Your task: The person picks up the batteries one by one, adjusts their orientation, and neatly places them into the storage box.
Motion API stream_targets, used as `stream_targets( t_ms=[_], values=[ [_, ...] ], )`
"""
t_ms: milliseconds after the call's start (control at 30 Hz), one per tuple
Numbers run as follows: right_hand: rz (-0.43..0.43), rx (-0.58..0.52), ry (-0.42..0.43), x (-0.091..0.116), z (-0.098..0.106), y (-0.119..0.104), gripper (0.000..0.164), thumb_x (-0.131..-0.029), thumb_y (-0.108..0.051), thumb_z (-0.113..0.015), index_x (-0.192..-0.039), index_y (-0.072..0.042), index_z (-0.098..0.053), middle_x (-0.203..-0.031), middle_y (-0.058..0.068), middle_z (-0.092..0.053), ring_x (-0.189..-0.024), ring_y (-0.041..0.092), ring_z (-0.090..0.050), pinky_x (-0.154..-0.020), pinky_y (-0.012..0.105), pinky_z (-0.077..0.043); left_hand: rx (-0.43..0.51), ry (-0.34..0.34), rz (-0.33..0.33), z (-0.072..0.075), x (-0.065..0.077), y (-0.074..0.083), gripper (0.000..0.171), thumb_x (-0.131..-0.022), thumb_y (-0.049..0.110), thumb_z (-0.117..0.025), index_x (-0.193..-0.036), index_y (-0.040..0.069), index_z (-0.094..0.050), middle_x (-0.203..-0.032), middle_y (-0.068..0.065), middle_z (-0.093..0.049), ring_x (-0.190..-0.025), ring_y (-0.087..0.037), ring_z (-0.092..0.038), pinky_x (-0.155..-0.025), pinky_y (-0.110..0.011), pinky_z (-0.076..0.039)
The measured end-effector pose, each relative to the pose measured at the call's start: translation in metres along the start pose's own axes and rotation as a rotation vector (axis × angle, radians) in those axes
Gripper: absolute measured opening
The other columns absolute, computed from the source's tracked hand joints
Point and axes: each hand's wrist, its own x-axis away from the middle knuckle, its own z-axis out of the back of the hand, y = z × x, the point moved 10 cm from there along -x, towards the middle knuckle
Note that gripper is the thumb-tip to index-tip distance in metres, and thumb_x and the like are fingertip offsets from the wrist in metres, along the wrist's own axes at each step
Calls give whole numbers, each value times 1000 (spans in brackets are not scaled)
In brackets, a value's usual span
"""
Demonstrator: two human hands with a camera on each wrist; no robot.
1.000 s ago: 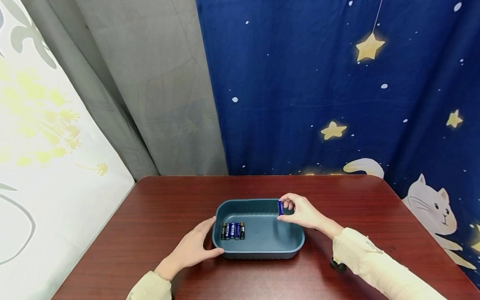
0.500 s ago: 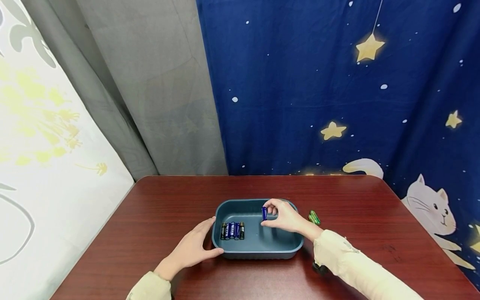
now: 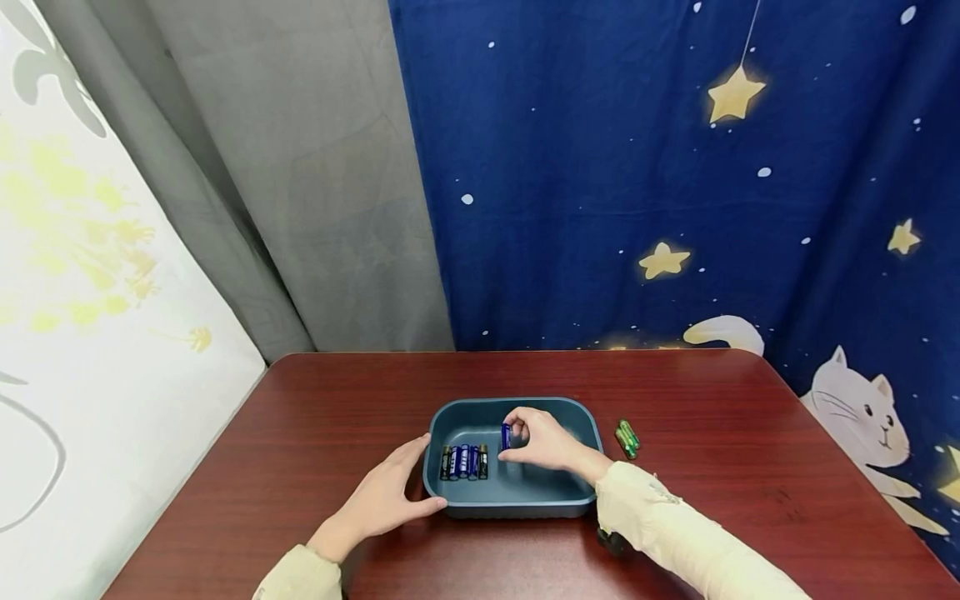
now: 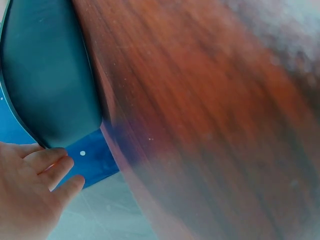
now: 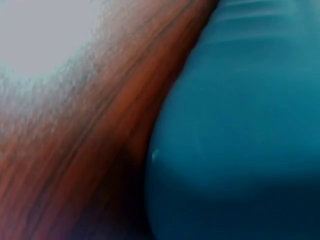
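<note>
A blue-green plastic bin point(image 3: 525, 507) stands on the table, with several blue and black batteries point(image 3: 463, 462) lined up side by side at its left end. My right hand point(image 3: 547, 443) reaches over the bin and pinches a blue battery point(image 3: 506, 436) between thumb and fingers, just right of that row. The battery is held nearly upright. My left hand point(image 3: 382, 493) rests against the bin's left side, fingers extended and thumb at the front corner. In the left wrist view its fingertips point(image 4: 59, 155) touch the bin's edge. The right wrist view shows the bin's outer wall point(image 5: 240, 120), not the hand.
Green batteries point(image 3: 627, 439) lie on the dark red wooden table point(image 3: 360, 383), just right of the bin. Behind the table hang a grey curtain point(image 3: 322, 208) and a blue star-patterned curtain point(image 3: 555, 183).
My right hand has carried the blue battery left and lower, from the bin's right end to near the row. The green batteries have come into sight. My left hand has stayed put.
</note>
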Motion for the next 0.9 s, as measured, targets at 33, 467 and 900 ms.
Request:
stream_targets(
  t_ms=[33,467,900],
  values=[
    [-1,4,-5,-1,-3,0,42,-71,-29,-76,-101,-4,-58,-81,-2,-53,-69,13,-46,-61,23,-40,-1,2,1,0,0,0,90,-70,58,-66,-141,11,-35,-139,-6,-40,-127,-24,-38,-97,-47,-38],
    [11,130,-98,-5,-35,-2,43,-68,-31,-77,-96,-4,-58,-77,1,-52,-69,9,-44,-64,23,-41,-2,15,-3,0,0,-2,90,-70,57,-67,-141,11,-34,-139,-5,-40,-126,-22,-39,-97,-46,-37],
    [-7,199,-129,-6,-44,-1,47,-70,-36,-76,-100,-6,-58,-75,-3,-48,-70,9,-44,-65,24,-41,4,13,-4,0,0,0,89,-71,57,-67,-140,11,-35,-138,-5,-41,-125,-23,-40,-96,-46,-38]
  ],
)
